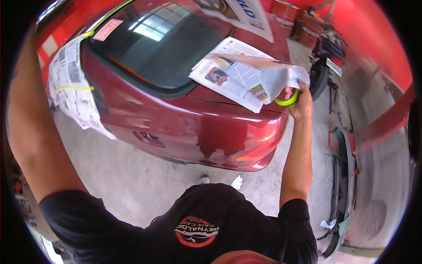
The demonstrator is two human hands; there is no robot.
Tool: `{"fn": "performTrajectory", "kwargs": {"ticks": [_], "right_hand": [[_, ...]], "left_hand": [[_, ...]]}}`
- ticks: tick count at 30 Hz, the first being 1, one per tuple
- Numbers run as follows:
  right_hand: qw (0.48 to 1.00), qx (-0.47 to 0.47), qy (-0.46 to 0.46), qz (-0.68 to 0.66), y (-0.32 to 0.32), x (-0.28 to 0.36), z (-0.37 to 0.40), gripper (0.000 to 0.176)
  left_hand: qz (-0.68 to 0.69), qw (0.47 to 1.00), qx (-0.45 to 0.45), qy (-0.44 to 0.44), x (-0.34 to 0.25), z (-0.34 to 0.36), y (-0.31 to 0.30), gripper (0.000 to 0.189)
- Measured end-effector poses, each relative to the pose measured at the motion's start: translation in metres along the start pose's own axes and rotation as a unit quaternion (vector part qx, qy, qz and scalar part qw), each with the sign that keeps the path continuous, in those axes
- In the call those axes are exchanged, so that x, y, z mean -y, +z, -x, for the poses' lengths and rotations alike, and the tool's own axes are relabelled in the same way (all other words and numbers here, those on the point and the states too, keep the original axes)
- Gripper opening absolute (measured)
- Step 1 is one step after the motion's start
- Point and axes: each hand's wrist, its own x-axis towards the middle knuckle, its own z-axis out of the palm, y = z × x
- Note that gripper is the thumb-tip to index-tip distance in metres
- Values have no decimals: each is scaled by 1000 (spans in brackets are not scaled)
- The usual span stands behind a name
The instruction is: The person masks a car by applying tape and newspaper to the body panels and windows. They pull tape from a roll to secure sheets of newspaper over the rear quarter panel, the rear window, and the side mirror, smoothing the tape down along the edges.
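While the right hand (301, 103), right of centre, had its fingers closed on a roll of tape (288, 100) and a newspaper (246, 75) over the rear of the car (198, 127), left hand out of sight, flattening the sheet smooth first seemed wise.

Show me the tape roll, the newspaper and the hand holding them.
tape roll (286, 103): head view, on the yellow-green rim under the fingers.
newspaper (246, 77): head view, on the middle of the printed sheet.
right hand (303, 104): head view, on the back of the hand.
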Motion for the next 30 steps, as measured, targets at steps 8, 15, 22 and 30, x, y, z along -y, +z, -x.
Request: {"fn": "performTrajectory", "kwargs": {"ticks": [8,15,22,30], "right_hand": [[996,52,-33,-64,22,-7,-81,45],[709,79,-448,539,55,8,-67,24],[457,268,-489,693,60,-55,-29,23],[476,290,-460,691,103,-96,5,31]], "left_hand": [[-215,975,-40,41,-75,21,-226,36],[-403,912,-73,-16,-175,112,-412,35],[-542,823,-116,-127,-256,224,-527,34],[-739,635,-224,-28,-270,237,-545,48]]}}
